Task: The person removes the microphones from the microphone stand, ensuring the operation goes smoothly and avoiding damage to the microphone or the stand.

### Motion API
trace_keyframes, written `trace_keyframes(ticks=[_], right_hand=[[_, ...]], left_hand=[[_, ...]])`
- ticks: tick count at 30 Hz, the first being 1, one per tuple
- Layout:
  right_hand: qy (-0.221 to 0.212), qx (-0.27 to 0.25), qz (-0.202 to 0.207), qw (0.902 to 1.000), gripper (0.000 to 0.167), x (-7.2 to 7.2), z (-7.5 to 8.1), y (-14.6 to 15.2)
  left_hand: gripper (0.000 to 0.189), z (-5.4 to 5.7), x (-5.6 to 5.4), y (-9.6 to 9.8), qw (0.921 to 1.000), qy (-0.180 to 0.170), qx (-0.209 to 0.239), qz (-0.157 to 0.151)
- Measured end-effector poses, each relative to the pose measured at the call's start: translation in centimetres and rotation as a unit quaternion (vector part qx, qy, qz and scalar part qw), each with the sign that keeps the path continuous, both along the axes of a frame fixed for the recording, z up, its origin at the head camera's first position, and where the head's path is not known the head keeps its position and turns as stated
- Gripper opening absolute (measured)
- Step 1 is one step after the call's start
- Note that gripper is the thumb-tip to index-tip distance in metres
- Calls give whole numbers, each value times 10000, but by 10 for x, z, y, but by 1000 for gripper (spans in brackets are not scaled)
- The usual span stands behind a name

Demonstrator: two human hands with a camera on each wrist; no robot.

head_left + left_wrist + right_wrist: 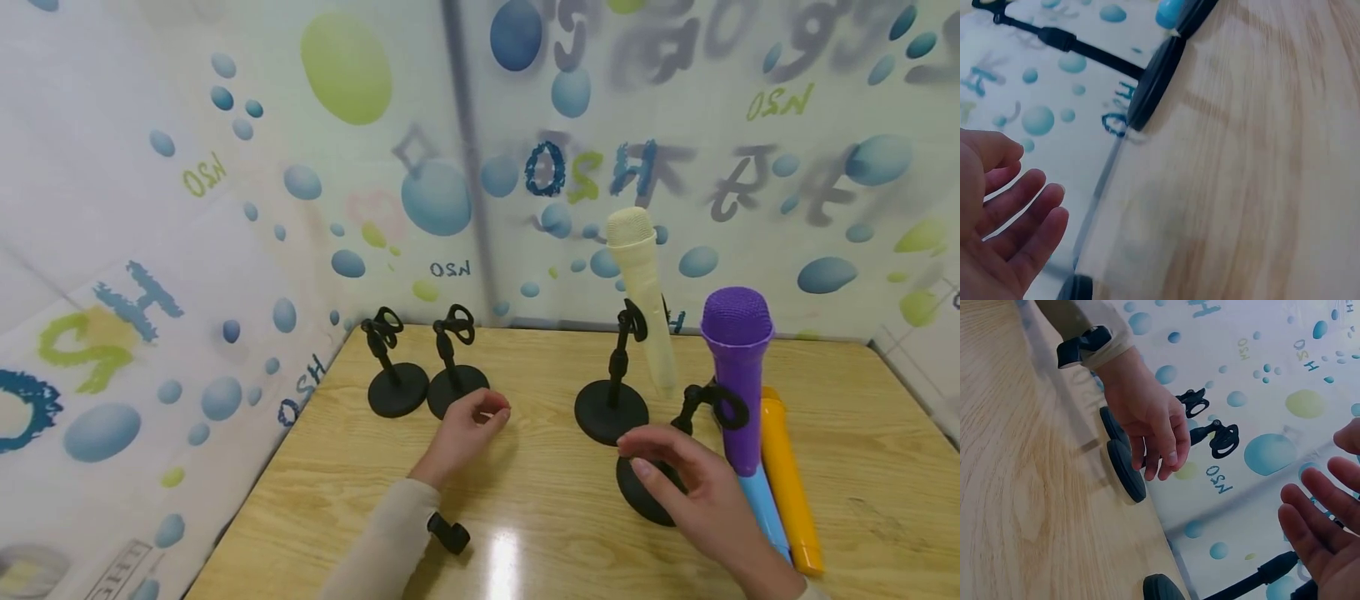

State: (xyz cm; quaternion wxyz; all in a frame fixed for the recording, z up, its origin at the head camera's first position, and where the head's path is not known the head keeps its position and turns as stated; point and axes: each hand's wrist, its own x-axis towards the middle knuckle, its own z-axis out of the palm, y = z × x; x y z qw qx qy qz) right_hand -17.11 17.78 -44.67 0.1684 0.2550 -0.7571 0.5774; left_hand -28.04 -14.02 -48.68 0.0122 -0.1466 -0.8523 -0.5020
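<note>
My left hand [465, 429], loosely bent with nothing in it, hovers in front of two black microphone stands at the left, the nearer of which has its base [457, 392] partly behind my fingers. In the right wrist view those stands show bare ring clips [1225, 441]. My right hand [697, 492] is relaxed and holds nothing. It covers part of the front right stand's round base [645, 492]; contact cannot be told. A purple microphone [738, 350] sits upright at that stand's ring. Behind it, a cream microphone [647, 292] leans in another stand [617, 367].
An orange microphone [791, 492] and a light blue handle [765, 508] lie on the wooden table [540, 475] beside my right hand. A patterned curtain [510, 275] closes off the back and left. A black strap with a small block [450, 533] is on my left wrist.
</note>
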Motion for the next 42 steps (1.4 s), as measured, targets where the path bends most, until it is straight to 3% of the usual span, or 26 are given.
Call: trace_keyframes(ticks=[10,15,23,31,34,38,42], right_hand=[[258,81,-195,9994,41,9,7,15],[347,-88,-170,9992,43,15,11,25],[148,537,-925,9942,40,32,27,41],[266,379,-1344,9898,34,40,33,52],[312,143,-1476,9884,34,41,34,54],[689,-967,-800,9897,29,37,30,59],[840,-998,-1092,9854,26,36,31,62]], left_hand=[[13,8,9,31,9954,162,65,-940],[14,7,15,47,9924,-50,29,-1226],[17,3,19,72,9844,-302,-54,-1734],[20,8,22,91,9791,-149,82,-2025],[19,10,22,98,9775,-89,97,-2105],[18,10,22,108,9759,-120,68,-2179],[19,11,22,119,9736,-238,74,-2270]])
